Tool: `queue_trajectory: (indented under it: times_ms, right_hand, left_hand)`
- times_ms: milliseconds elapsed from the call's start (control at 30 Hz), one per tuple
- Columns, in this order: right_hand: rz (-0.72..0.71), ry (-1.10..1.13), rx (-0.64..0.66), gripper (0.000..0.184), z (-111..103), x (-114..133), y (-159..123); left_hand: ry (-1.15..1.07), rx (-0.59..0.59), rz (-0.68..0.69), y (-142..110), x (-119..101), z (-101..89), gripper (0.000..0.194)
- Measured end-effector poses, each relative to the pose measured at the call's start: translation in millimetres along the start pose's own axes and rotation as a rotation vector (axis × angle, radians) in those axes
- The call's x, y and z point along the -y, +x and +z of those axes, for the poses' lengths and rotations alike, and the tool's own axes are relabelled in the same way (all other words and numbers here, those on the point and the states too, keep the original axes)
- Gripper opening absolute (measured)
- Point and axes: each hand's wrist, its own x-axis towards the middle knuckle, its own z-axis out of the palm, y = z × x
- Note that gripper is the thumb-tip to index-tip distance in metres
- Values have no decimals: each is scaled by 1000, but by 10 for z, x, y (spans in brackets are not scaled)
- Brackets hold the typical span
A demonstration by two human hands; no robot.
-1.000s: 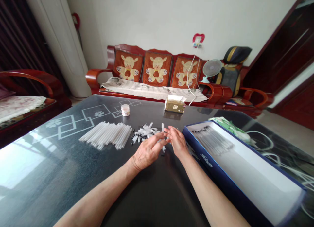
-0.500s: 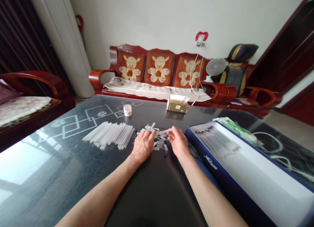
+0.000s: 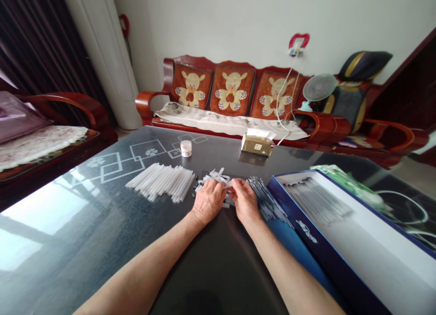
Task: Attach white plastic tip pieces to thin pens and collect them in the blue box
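Currently the left hand (image 3: 208, 201) and right hand (image 3: 245, 200) are cupping white plastic pieces (image 3: 213, 175) at lower centre, seemingly keeping them gathered; grip unclear.

Nothing can be read for certain: the white script logo (image 3: 306, 224) on the side of the blue box (image 3: 289, 228) looks like a brand name but is blurred, and the small label (image 3: 258, 146) on the tissue packet (image 3: 249, 145) is too tiny.

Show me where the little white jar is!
In the head view, the jar stands on the dark table, just beyond the white tubes and left of the tissue box.
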Motion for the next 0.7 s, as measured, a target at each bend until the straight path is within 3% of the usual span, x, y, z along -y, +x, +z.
queue_trajectory:
  times_ms: [267,400,500,633,700]
  right_hand:
    - [-5,4,-40,34,8,-11,22]
    - [-14,0,-16,36,-32,-12,71]
    - [-31,-34,25,36,-84,24,101]
    - [-32,-72,164,33,-129,134,86]
    - [-32,-68,229,32,-119,194,62]
  left_hand:
    - [-105,100,-53,4,1,-18,28]
    - [-306,175,-167,19,-30,-20,26]
    - [-621,294,-366,67,-26,-27,28]
    - [-1343,671,-762,157,31,-91,39]
    - [-1617,791,-880,188,51,-131,44]
